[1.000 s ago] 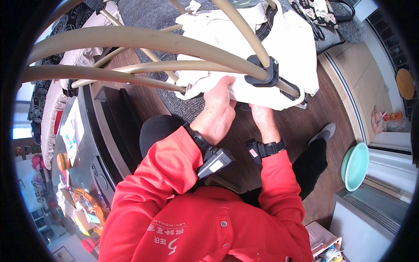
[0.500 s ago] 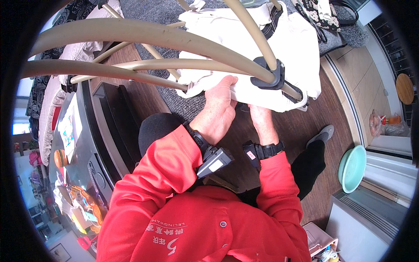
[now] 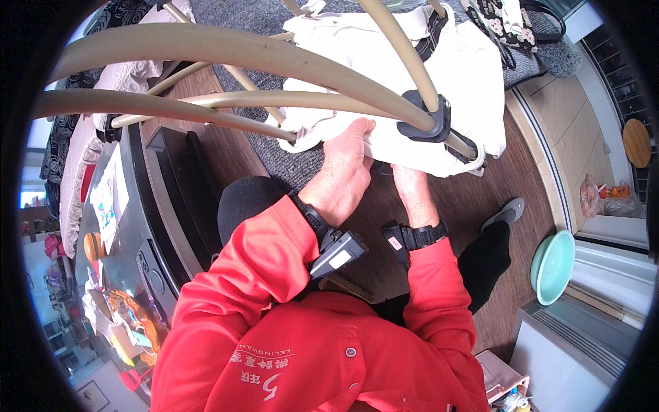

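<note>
White cloth (image 3: 384,75) is stretched over a frame of beige metal tubes (image 3: 226,51) with black plastic joints (image 3: 422,118). My left hand (image 3: 347,161) grips the near edge of this cloth, its thumb on top and its other fingers folded underneath. Close by on the right, my right hand (image 3: 410,189) reaches under the same edge; the cloth hides its fingers, so what they hold cannot be made out. A bent white rim of the cloth curls around a tube end right of the joint.
A dark cabinet (image 3: 165,206) with a cluttered top stands at the left. Grey carpet (image 3: 247,130) lies under the frame, on a brown wooden floor (image 3: 384,254). At the right are mint-green basins (image 3: 553,268) and a door track (image 3: 539,147); bags lie on grey padding at far right.
The tube frame and cloth have shifted very slightly in the picture. Both hands keep their places at the cloth's near edge.
</note>
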Tool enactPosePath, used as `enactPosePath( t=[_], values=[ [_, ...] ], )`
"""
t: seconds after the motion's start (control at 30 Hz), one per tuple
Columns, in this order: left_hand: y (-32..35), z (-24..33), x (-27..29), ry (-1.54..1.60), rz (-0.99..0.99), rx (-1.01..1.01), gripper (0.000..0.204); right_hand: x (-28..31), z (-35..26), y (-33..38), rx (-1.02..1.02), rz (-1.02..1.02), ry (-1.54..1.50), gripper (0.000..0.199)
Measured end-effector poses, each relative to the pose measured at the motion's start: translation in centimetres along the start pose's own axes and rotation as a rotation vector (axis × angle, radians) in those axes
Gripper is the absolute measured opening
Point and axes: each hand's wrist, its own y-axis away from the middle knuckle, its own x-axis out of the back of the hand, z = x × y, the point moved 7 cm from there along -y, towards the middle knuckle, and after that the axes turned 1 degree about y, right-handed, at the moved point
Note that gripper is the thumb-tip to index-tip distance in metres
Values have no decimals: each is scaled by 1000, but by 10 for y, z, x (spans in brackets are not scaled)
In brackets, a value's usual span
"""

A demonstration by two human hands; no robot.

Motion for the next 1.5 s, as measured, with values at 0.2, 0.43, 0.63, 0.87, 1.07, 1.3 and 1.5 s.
enactPosePath(
  t=[0.2,0.43,0.63,0.87,1.07,1.3,1.5],
  values=[
    [7,1,-7,54,-108,31,23,1,-13,-2,106,9,82,26],
    [12,2,-8,89,-121,13,26,2,-17,-2,145,20,12,29],
    [12,1,-7,58,-82,54,29,1,-13,-3,59,6,-91,31],
    [9,3,-9,75,-97,95,30,2,-28,-6,179,-10,146,26],
    [6,2,-9,81,-109,115,32,0,-33,-7,192,-1,156,24],
    [3,1,-9,63,-158,96,33,-7,-27,-10,85,-62,-32,31],
    [3,2,-8,39,-140,94,32,-5,-19,-10,58,-65,-84,29]
  ],
)
